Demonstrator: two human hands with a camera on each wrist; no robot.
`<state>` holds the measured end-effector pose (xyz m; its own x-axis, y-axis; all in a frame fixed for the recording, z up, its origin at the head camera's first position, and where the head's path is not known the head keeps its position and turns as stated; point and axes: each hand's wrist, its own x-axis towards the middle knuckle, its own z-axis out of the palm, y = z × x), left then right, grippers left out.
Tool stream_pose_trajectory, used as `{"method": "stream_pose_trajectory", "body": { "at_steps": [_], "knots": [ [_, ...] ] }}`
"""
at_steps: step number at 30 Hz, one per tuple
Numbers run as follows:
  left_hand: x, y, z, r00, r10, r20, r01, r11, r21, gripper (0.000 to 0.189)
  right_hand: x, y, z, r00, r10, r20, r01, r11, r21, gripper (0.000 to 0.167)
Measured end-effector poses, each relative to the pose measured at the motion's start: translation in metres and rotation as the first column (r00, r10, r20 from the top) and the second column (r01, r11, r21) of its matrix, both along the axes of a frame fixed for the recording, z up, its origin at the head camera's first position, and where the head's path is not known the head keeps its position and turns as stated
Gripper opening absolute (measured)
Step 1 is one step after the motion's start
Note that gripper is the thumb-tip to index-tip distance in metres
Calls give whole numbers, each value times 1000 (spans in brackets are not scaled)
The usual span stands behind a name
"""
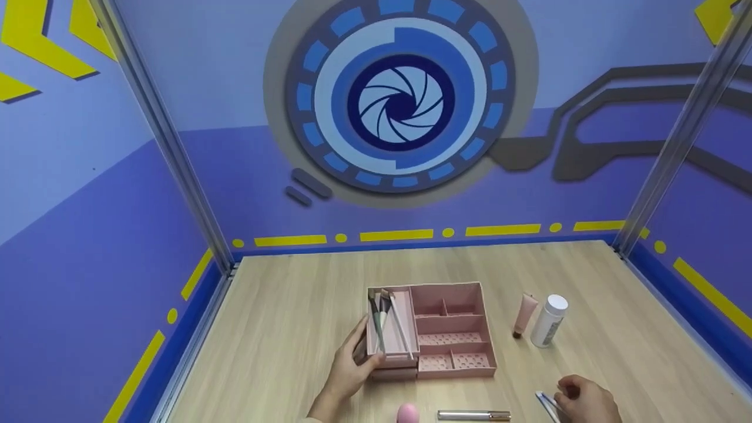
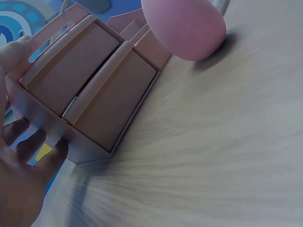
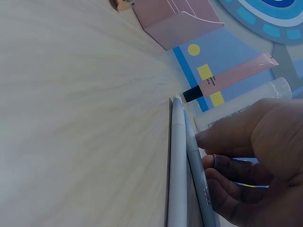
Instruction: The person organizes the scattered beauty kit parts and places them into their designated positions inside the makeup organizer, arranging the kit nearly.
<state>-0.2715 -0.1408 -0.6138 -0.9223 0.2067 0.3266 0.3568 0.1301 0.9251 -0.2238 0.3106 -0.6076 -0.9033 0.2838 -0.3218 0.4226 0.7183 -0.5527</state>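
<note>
My left hand (image 1: 346, 367) grips the left side of a pink desk organizer (image 1: 447, 288), its thumb over the front edge in the head view. In the left wrist view its fingers lie along the organizer's side wall, beside two drawer fronts (image 2: 120, 90). Several makeup brushes (image 1: 383, 308) lie in the organizer's top left tray. My right hand (image 1: 590, 402) is at two slim pencils, one white (image 3: 177, 165) and one grey with lettering (image 3: 201, 189). Its fingers are bent, fingertips right at the grey pencil's edge; I cannot tell whether they pinch it.
A pink squeeze tube (image 1: 526, 314) and a white capped bottle (image 1: 549, 322) stand right of the organizer. In front of it are a pink makeup sponge (image 1: 408, 413) and a silver cosmetic tube (image 1: 473, 415). Patterned walls (image 1: 405, 217) bound the wooden table (image 1: 282, 305).
</note>
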Motion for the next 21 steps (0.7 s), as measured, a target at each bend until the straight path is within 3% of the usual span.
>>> {"method": "stream_pose_trajectory", "body": {
  "at_steps": [12,21],
  "knots": [
    [-1,0,-1,1000,-1,-8,1,1000,-12,82,4,-2,2,998,2,-59,0,1000,27,29],
    [-2,0,-2,1000,-15,7,15,1000,13,83,5,0,3,995,77,-63,-76,997,16,37]
  ]
}}
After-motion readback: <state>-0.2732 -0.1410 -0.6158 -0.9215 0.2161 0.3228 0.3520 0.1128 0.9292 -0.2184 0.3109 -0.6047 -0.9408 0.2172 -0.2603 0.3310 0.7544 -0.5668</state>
